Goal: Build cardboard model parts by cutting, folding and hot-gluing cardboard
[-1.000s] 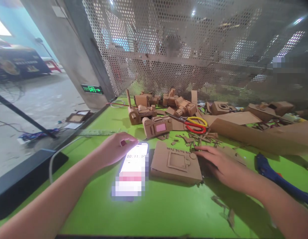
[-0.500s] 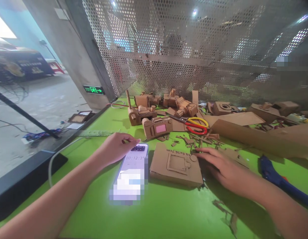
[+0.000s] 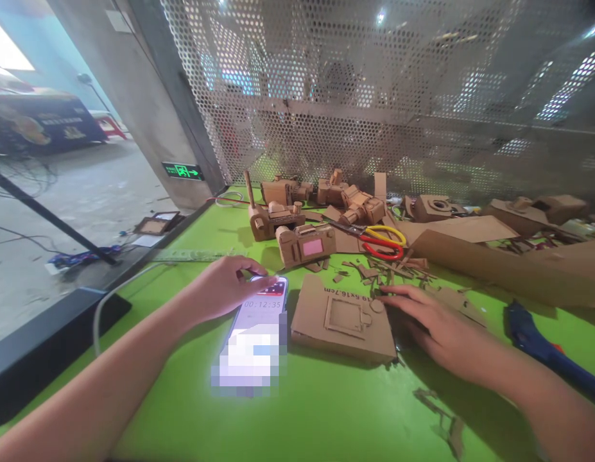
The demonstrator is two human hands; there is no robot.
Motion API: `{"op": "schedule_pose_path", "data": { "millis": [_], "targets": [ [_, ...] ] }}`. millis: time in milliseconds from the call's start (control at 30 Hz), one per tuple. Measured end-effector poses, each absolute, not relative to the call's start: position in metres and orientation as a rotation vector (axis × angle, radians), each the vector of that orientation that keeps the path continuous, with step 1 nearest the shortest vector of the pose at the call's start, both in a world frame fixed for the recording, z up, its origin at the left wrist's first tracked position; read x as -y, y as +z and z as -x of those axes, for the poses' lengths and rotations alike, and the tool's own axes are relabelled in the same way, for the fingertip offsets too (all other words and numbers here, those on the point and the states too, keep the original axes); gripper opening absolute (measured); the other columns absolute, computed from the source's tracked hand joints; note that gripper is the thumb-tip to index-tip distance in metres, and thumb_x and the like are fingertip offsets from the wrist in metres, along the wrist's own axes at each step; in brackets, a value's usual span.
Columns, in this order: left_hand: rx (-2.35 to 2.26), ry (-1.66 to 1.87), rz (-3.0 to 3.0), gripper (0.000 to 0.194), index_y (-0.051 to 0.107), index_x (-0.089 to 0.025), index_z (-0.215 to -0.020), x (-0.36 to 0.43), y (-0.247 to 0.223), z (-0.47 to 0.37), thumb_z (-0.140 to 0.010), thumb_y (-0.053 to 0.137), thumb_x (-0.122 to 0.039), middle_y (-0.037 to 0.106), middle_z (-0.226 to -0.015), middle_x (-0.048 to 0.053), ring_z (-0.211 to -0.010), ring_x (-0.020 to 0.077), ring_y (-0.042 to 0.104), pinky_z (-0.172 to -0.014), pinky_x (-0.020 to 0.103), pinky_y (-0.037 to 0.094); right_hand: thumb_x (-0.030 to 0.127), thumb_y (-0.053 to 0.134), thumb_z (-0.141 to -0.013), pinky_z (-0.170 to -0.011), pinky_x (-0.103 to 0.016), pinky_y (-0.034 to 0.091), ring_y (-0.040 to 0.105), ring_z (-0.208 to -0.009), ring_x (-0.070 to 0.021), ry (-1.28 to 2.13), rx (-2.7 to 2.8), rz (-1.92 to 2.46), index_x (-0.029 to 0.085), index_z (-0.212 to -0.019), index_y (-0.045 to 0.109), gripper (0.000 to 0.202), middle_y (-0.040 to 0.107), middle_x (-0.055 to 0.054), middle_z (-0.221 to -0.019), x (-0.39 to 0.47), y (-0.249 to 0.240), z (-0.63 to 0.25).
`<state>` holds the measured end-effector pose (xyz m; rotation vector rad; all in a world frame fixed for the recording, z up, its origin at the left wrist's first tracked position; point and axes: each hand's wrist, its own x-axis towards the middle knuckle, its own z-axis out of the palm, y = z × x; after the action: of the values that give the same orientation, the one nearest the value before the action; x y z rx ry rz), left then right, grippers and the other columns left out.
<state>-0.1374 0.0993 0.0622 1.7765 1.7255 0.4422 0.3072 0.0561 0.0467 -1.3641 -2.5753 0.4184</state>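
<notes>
At the top end of a lit phone (image 3: 256, 321) lying on the green table, my left hand (image 3: 234, 279) reaches its thumb onto the screen. Its index finger is bent with a gap from the thumb, and it grips nothing. The other fingers are partly hidden. To the phone's right lies a flat cardboard camera body (image 3: 343, 324) with a raised square frame, a small round disc and printed lettering. Beside its right edge rests my right hand (image 3: 422, 314), fingers stretched out and apart, fingertips near the disc. Whether they touch the cardboard I cannot tell.
Several cardboard cameras (image 3: 307, 247) stand behind, with red-and-yellow-handled scissors (image 3: 381, 240) and cardboard scraps (image 3: 369, 273). A blue glue gun (image 3: 547, 346) lies at right, before a long cardboard sheet (image 3: 494, 263). A perforated metal screen (image 3: 301, 115) rises at the back.
My left thumb has moved right, further onto the top of the phone screen, where a red strip now shows. My right hand stays almost still; the view has shifted slightly.
</notes>
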Motion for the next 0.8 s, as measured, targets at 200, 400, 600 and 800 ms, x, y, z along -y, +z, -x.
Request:
{"op": "schedule_pose_path", "data": {
  "millis": [200, 400, 600, 800],
  "targets": [
    [-1.714, 0.411, -1.78, 0.094, 0.09, -0.021, -0.11, -0.095, 0.072, 0.139, -0.087, 0.05, -0.103, 0.079, -0.074, 0.014, -0.049, 0.02, 0.052, -0.049, 0.034, 0.038, 0.019, 0.048, -0.113, -0.127, -0.06, 0.057, 0.071, -0.148, -0.0373, 0.416, 2.566, 1.389, 0.032, -0.161, 0.069, 0.054, 0.063, -0.016, -0.171, -0.055, 0.046, -0.308],
    [-1.71, 0.423, -1.839, 0.094, 0.082, -0.024, -0.138, -0.09, 0.074, 0.147, -0.083, 0.068, -0.099, 0.085, -0.125, 0.019, -0.095, 0.0391, 0.081, -0.077, 0.052, 0.068, 0.022, 0.047, -0.115, -0.126, -0.061, 0.057, 0.071, -0.147, -0.0372, 0.43, 2.572, 1.401, 0.033, -0.16, 0.068, 0.051, 0.063, -0.016, -0.17, -0.055, 0.045, -0.31],
    [-1.525, 0.354, -1.964, 0.125, 0.051, -0.045, -0.173, -0.074, 0.075, 0.152, -0.064, 0.103, -0.075, 0.046, -0.186, 0.005, -0.163, 0.0458, 0.052, -0.139, 0.063, 0.041, 0.022, 0.045, -0.115, -0.127, -0.062, 0.056, 0.069, -0.149, -0.0378, 0.433, 2.582, 1.41, 0.032, -0.162, 0.067, 0.052, 0.06, -0.017, -0.172, -0.055, 0.045, -0.31],
    [-1.456, 0.214, -1.977, 0.14, 0.036, -0.044, -0.181, -0.071, 0.071, 0.152, -0.063, 0.103, -0.079, 0.041, -0.189, 0.009, -0.168, 0.0491, 0.046, -0.14, 0.066, 0.037, 0.02, 0.046, -0.115, -0.126, -0.061, 0.057, 0.071, -0.148, -0.0365, 0.445, 2.605, 1.418, 0.034, -0.163, 0.066, 0.054, 0.06, -0.016, -0.172, -0.057, 0.046, -0.31]
  ]
}}
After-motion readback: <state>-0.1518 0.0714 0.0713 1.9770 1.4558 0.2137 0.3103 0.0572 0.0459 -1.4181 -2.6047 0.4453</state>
